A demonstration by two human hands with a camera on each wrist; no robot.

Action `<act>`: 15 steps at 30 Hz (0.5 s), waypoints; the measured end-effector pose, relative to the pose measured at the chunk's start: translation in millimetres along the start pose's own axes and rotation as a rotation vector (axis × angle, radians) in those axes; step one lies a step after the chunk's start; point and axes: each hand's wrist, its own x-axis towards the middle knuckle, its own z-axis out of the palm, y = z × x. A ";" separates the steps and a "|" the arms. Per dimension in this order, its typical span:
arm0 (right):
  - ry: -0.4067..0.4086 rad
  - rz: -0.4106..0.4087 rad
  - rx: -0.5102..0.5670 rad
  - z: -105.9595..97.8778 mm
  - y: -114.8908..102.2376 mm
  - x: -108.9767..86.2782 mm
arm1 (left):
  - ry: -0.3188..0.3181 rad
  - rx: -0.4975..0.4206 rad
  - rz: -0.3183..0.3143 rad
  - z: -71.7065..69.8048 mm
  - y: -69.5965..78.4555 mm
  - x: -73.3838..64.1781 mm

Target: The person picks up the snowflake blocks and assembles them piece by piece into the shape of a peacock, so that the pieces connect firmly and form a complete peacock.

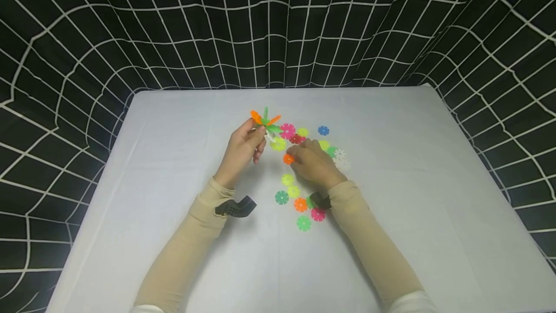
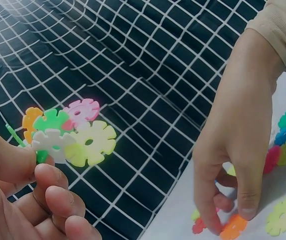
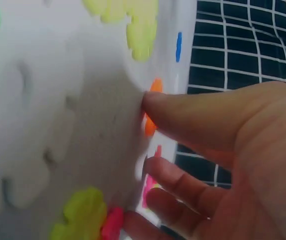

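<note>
Low over a broad table draped in white cloth (image 1: pixel 173 168), a person's left hand (image 1: pixel 246 145) pinches a spread cluster of slotted plastic discs, orange and green among them (image 1: pixel 266 122), between thumb and finger. At the tabletop, the right hand (image 1: pixel 314 160) touches a single bright-orange notched plastic disc (image 1: pixel 287 159), round, with no long axis, lying rightward of the cluster and closer to the person's body; whether thumb and finger grip that disc cannot be told.

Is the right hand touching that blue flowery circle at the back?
Apart. The head view shows it: white table peeks out between the blue circle and the knuckles of the right hand.
</note>
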 end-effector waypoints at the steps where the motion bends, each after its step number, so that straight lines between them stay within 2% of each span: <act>1: -0.001 -0.001 0.007 0.5 0.2 0.5 | 0.000 0.000 -0.004 0.0 0.0 -0.3; 4: 0.011 0.016 0.076 0.7 1.5 3.0 | 0.001 -0.012 -0.019 -0.1 -0.4 -1.2; 8: 0.056 0.067 0.267 -12.4 3.0 1.6 | -0.015 -0.010 -0.019 -1.1 -1.6 -1.5; 12: 0.189 0.099 0.541 -37.8 0.2 -7.7 | -0.042 0.017 -0.008 -1.5 -2.5 -0.7; 15: 0.315 0.035 0.724 -51.5 -6.6 -16.7 | -0.049 0.053 -0.003 -0.7 -2.0 -0.6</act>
